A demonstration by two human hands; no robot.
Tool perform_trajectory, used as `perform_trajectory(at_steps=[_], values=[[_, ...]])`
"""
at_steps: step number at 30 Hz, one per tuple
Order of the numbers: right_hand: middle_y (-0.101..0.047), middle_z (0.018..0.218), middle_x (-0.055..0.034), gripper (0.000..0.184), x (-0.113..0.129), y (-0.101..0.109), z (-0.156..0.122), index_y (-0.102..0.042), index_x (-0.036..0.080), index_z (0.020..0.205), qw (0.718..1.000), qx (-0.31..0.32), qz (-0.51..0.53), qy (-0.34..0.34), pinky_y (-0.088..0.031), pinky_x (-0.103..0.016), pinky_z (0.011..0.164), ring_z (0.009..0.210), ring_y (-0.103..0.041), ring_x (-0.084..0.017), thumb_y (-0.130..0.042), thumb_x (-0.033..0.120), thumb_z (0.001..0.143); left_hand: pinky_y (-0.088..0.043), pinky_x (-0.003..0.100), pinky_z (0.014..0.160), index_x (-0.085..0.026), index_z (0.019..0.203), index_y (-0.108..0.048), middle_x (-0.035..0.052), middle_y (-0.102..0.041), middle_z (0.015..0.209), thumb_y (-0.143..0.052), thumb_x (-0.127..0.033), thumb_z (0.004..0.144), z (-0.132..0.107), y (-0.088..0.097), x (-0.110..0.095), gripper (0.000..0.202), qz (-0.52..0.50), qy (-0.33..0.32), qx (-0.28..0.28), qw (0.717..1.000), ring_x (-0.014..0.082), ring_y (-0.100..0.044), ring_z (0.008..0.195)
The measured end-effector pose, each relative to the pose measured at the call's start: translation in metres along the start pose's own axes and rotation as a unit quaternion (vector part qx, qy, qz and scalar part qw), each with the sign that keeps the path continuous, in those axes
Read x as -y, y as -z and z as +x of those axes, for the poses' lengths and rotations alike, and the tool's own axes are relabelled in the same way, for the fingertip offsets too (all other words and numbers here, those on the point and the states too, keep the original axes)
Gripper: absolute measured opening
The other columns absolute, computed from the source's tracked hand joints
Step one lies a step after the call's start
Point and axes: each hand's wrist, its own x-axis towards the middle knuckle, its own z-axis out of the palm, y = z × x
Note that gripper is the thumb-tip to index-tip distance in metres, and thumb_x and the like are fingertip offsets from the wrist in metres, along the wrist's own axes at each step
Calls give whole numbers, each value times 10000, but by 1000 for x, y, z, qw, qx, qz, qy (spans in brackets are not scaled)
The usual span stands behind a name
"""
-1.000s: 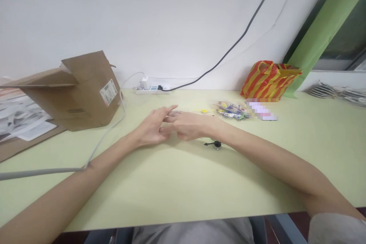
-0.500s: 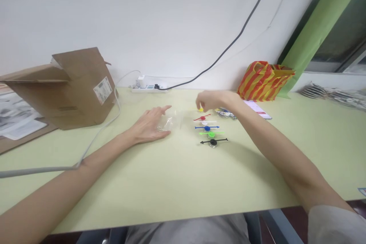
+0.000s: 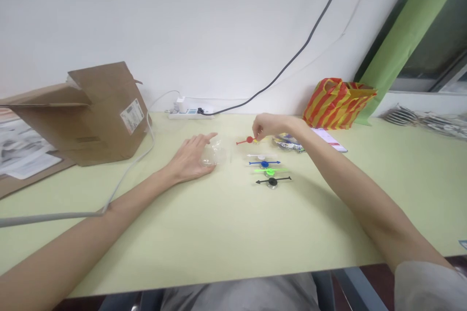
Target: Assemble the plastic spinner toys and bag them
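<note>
Right hand [image 3: 272, 126] pinches a red plastic arrow pointer [image 3: 249, 140] clear of the coloured plastic pointers [image 3: 264, 164]; my open left hand [image 3: 191, 158] rests on a clear plastic bag [image 3: 215, 154].

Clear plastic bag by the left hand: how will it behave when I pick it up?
The clear plastic bag looks thin and crumpled, so it is probably floppy and very light. Its glossy film will likely slip under the left hand, and a push may bunch it rather than slide it cleanly.

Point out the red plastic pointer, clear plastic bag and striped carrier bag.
red plastic pointer [image 3: 249, 140]: head view, round hub.
clear plastic bag [image 3: 219, 152]: head view, uncovered right part.
striped carrier bag [image 3: 333, 106]: head view, front panel.
</note>
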Motion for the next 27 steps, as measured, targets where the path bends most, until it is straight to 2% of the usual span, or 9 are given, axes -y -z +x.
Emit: perform_trajectory(at_steps=[4, 8, 12, 15, 18, 21, 23, 25, 27], values=[[-717, 990, -68, 116, 9, 13, -8, -775, 160, 893, 991, -106, 25, 75, -410, -275, 704, 809, -605, -153, -710, 237, 835, -411, 492, 1058, -256, 1553, -303, 90, -585, 1254, -673, -377, 801, -1, -1, 1, 846, -34, 18, -37, 999, 312, -584, 1176], [-719, 900, -46, 125, 35, 17, -14, -763, 156, 886, 982, -136, 33, 123, -374, -280, 687, 741, -575, -135, -656, 220, 889, -431, 482, 1052, -261, 1554, -290, 76, -585, 1232, -677, -377, 801, -1, 0, -1, 855, -65, 47, -63, 995, 292, -591, 1150], [-715, 882, -51, 105, 69, 9, -15, -756, 156, 874, 971, -163, -37, 172, -326, -280, 662, 708, -544, -130, -653, 156, 891, -435, 466, 1064, -290, 1553, -269, 55, -587, 1211, -688, -362, 805, -3, 3, -8, 861, -113, 55, -73, 989, 262, -590, 1132], [-695, 839, -56, 106, 93, 0, -16, -743, 162, 868, 957, -186, -82, 208, -298, -281, 651, 730, -546, -147, -659, 192, 928, -476, 434, 1015, -302, 1552, -249, 45, -582, 1166, -686, -381, 821, -4, 4, -13, 856, -159, 60, -81, 982, 240, -594, 1095], [-710, 847, -67, 157, 108, -4, -19, -747, 167, 919, 943, -222, -80, 236, -313, -283, 667, 766, -585, -163, -606, 203, 979, -508, 411, 973, -318, 1547, -253, 38, -570, 1153, -687, -386, 824, -4, 4, -15, 847, -196, 60, -86, 975, 226, -599, 1075], [-748, 1031, -92, 255, 104, -1, -20, -751, 166, 1058, 932, -264, -60, 241, -373, -286, 743, 893, -643, -184, -506, 117, 1004, -540, 371, 905, -328, 1539, -274, 33, -556, 1146, -685, -371, 824, -4, 4, -15, 825, -236, 79, -87, 965, 202, -610, 1020], [-744, 1126, -98, 336, 89, 2, -17, -742, 168, 1129, 937, -272, -69, 208, -398, -294, 790, 977, -657, -199, -463, 48, 986, -545, 342, 841, -328, 1539, -273, 30, -559, 1131, -688, -364, 815, -3, 4, -14, 836, -245, 99, -94, 960, 194, -606, 989], [-741, 1149, -98, 376, 68, 2, -11, -734, 178, 1175, 953, -243, -91, 158, -416, -301, 806, 1018, -660, -213, -474, 18, 955, -532, 328, 815, -320, 1538, -265, 28, -572, 1108, -685, -363, 812, -2, 4, -12, 839, -245, 108, -109, 957, 200, -600, 1008], [-742, 1135, -100, 379, 44, -3, -3, -718, 192, 1233, 974, -174, -109, 97, -435, -300, 798, 1027, -666, -225, -534, 41, 937, -522, 323, 812, -310, 1535, -256, 28, -577, 1092, -675, -369, 820, -1, 4, -10, 831, -247, 109, -124, 955, 210, -596, 1048]])
